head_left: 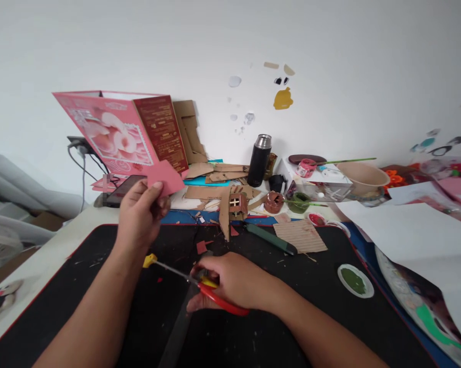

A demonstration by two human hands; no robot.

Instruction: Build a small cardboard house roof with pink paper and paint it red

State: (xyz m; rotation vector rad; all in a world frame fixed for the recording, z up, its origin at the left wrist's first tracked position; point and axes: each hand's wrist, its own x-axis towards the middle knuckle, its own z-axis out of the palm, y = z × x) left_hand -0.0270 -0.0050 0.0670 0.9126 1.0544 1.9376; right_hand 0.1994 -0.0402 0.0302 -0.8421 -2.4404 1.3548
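Note:
My left hand (pixel 141 212) is raised over the left part of the black mat (pixel 230 337). Its thumb and fingers pinch a small pink piece of card (pixel 168 177). Lower and to the right, my right hand (pixel 230 281) is closed around scissors with a red handle (pixel 222 301), just above the mat. Their blades point left, towards a small yellow piece (pixel 150 260) at the tip; I cannot tell whether it is attached. A long dark strip (pixel 176 327) lies beneath the right hand. Reddish card scraps (pixel 201 247) lie beyond the scissors.
A pink printed box (pixel 115 133) stands at the back left. Behind the mat are cardboard pieces (pixel 211 192), a small cardboard house (pixel 238 204), a black flask (pixel 259 161) and paint pots (pixel 273 202). A green-handled cutter (pixel 270 238) and a green paint lid (pixel 355 280) lie right.

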